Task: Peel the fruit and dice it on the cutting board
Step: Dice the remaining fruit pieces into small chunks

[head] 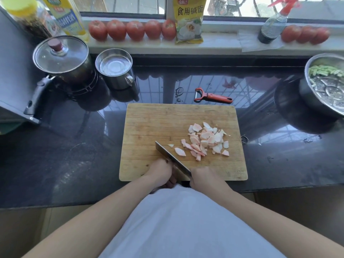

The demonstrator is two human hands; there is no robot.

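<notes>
I am in the dicing step: the peeling looks done, and most of the fruit already lies cut. My right hand (205, 176) is curled round the handle of the knife (172, 160), whose blade runs up and away to the left from that hand, its edge down near the cutting board (149, 127). My left hand (162, 173) sits just beside the blade on its left, fingers curled under. It seems to be holding something dark against the board's near edge, perhaps the last of the fruit, but I cannot tell what it is or whether the fingers truly grip it.

Just beyond and to the right of my right hand lies the pile of fruit pieces (206, 140), pale pink and white, with a few strays nearer the blade. The pieces look uneven and rather flat, so I judge the next move calls for gathering them under the blade and cutting across them again, left fingertips tucked back.

Farther out past the board, on the dark worktop (74, 155), lies the red peeler (213, 95), untouched.
</notes>
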